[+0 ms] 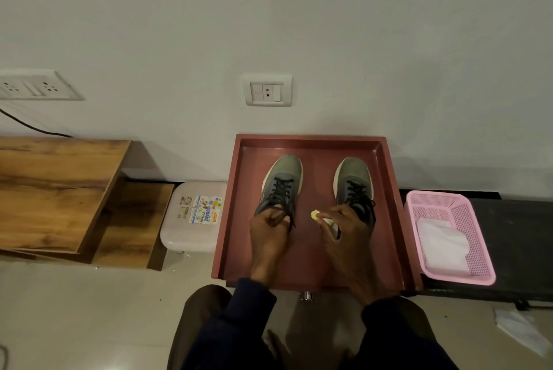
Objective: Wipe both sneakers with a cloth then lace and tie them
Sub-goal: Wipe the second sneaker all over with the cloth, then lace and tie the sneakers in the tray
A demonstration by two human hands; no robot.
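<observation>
A white wall with socket plates backs a low black table [514, 235] carrying a reddish-brown square tray [311, 140]. Two olive-grey fabric sneakers with black laces stand in it side by side, long axes running from person to wall, toes at the wall: the left sneaker [282, 178] and the right sneaker [354, 178]. The left hand [269, 232] is at the left sneaker's heel end, fingers curled onto its collar and top laces. The right hand [347, 226] lies over the right sneaker's heel end, fingers clamped on a small yellow-and-white cloth wad [315, 214] that pokes toward the gap between the shoes. The wad sits nearer the right sneaker, so wiping probably runs forward along that upper.
</observation>
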